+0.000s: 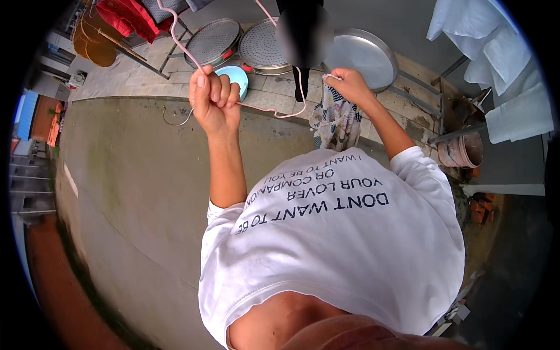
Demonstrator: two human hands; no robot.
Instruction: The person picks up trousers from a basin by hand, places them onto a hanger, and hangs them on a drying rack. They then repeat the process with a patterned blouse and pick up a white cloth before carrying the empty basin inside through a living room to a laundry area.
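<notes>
My left hand [215, 100] is raised with its palm side towards me, fingers curled round a bent pink cord or coated wire [291, 117]. One length of it runs up past the top edge; another loops off to the right. In my right hand [352, 85], a bunched white cloth with dark and coloured patterns [334, 120] is pinched at its top and hangs down in front of my shirt. Its lower end is partly hidden by the shirt. A thin metal loop [177, 124] shows just left of my left wrist.
Two round perforated metal trays [214, 39] and a plain round metal pan [363, 57] sit ahead by the wall. A light-blue basin [236, 78] is behind my left hand. White sheets [494, 57] hang at right above a dirty bucket [461, 151]. A dark blurred shape hides the top middle.
</notes>
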